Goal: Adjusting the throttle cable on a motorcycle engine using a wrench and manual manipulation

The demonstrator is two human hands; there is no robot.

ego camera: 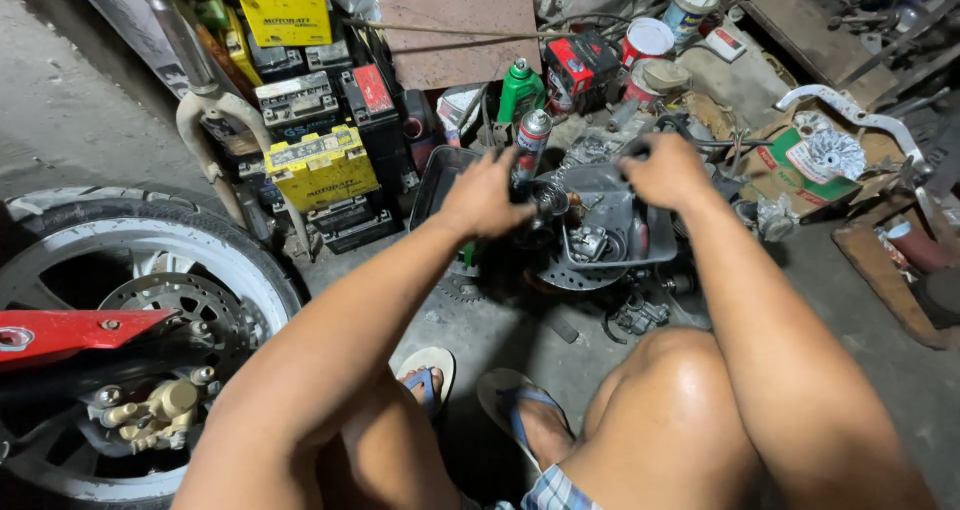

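Note:
I sit low on the concrete floor with both arms stretched forward. My left hand (484,198) grips a dark metal part at the left edge of a grey plastic tray (620,258) that holds several small engine parts. My right hand (668,170) is closed on the tray's far rim, near a black cable. A spray can (531,142) with a red cap stands just behind my left hand. A toothed sprocket (463,288) lies on the floor below the tray.
A motorcycle front wheel (150,280) with brake disc and gold caliper fills the lower left. Yellow and black batteries (322,165) are stacked behind. A green bottle (520,90), paint cans (648,42), cardboard and metal scraps crowd the back and right. My sandalled feet (520,410) rest below.

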